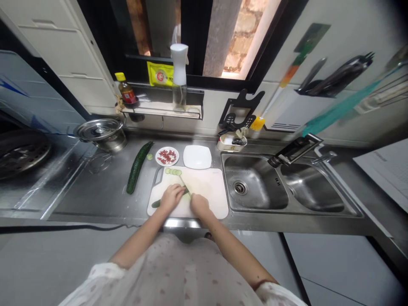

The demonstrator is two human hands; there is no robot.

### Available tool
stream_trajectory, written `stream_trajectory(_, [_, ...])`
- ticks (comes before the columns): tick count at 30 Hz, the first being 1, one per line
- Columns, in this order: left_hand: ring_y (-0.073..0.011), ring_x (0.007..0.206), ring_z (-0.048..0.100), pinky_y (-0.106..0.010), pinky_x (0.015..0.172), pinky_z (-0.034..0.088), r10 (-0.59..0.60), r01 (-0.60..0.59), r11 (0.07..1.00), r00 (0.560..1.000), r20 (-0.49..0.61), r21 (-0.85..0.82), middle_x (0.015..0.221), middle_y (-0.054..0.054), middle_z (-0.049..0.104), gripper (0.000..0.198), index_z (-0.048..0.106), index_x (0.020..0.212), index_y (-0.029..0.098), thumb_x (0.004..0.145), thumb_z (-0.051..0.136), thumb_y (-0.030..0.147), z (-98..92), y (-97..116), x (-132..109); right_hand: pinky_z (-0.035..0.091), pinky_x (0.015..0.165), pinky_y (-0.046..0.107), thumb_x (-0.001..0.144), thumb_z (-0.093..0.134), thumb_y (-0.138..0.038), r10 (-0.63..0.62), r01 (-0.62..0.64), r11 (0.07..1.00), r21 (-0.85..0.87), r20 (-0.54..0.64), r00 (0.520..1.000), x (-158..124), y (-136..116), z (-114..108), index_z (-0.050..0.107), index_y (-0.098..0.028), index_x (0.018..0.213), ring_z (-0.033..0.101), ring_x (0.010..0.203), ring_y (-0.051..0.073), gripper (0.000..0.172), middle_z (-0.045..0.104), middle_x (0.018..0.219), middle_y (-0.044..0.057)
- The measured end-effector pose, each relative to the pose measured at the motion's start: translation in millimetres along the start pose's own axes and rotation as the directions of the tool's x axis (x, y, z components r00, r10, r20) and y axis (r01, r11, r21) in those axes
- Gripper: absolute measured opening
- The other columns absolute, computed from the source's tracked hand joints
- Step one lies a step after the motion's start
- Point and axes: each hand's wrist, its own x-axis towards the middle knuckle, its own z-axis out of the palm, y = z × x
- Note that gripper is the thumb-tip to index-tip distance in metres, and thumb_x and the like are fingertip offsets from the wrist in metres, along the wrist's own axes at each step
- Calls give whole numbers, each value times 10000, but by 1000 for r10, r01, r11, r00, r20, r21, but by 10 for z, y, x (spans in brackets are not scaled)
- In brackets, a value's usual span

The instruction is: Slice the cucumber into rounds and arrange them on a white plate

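On the white cutting board (210,187) my left hand (171,197) curls over a cucumber (156,203), whose dark green end sticks out to the left. My right hand (199,205) is closed round the handle of a knife (184,184); its blade runs up and left to the cucumber beside my left fingers. A row of cut cucumber slices (173,171) lies at the board's far left corner.
A whole cucumber (137,167) and one slice (149,157) lie left of the board. Behind the board are a small plate of red pieces (167,156) and a white square plate (197,157). A double sink (255,187) is on the right, a lidded steel pot (102,134) on the left.
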Motion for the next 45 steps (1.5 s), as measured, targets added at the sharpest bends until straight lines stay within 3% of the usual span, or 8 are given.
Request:
stream_trajectory(27, [-177, 922, 575, -303, 845, 451, -65, 65, 998, 997, 30, -24, 957, -44, 660, 228, 709, 1047, 250, 918, 523, 276, 6, -6, -2, 460, 728, 291, 881, 419, -118, 63, -62, 998, -22, 76, 995, -459, 276, 155, 623, -128, 1056, 660, 962, 232, 269, 689, 1000, 159])
stream_trajectory(35, [-185, 963, 585, -302, 875, 453, -134, 132, 991, 988, 74, 22, 984, -44, 672, 241, 707, 1039, 248, 922, 502, 298, -55, 61, 31, 416, 678, 275, 921, 385, -214, 35, -35, 999, -14, 12, 999, -552, 443, 133, 639, -166, 1003, 660, 899, 216, 272, 698, 946, 129])
stream_trajectory(42, [-196, 1015, 602, -319, 919, 457, -187, 186, 982, 980, 67, 18, 1055, -45, 688, 264, 691, 1057, 227, 928, 474, 304, -112, 71, 54, 394, 685, 277, 933, 351, -182, 91, -97, 986, -134, -54, 994, -571, 492, -12, 600, -215, 1124, 650, 889, 204, 316, 692, 924, 111])
stream_trajectory(45, [-204, 1035, 604, -329, 926, 464, -204, 204, 979, 977, 60, 11, 1089, -50, 685, 272, 679, 1087, 223, 922, 473, 291, -123, 47, 30, 376, 701, 280, 921, 372, -166, 76, -97, 983, -157, -137, 988, -569, 512, -50, 595, -236, 1156, 634, 893, 201, 332, 683, 925, 97])
